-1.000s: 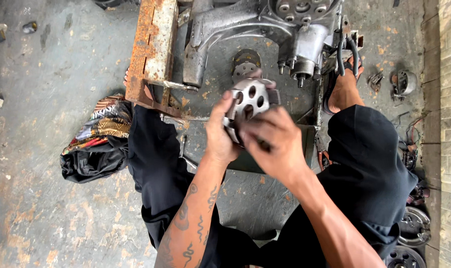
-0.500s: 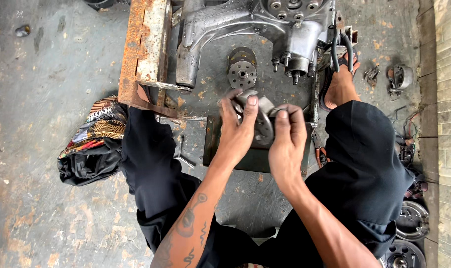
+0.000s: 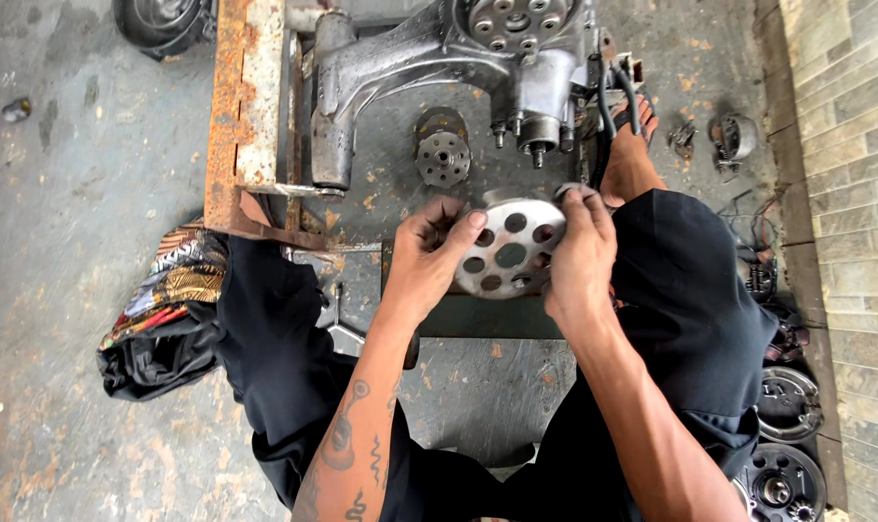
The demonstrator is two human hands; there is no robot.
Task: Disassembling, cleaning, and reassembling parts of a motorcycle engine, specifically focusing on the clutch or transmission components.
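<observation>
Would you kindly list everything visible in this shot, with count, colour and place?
perforated metal disc: one, silver, held between both hands at centre
engine casing: one, grey, top centre on the floor
rusty steel frame: one, orange-brown, left of the casing
small round hub: one, dark grey, on the floor below the casing
bundled cloth: one, black with patterned part, left
round parts: several, dark grey, by the brick wall at right
bare foot: one, beside the casing
left hand: grips the disc's left edge
right hand: grips the disc's right edge
</observation>
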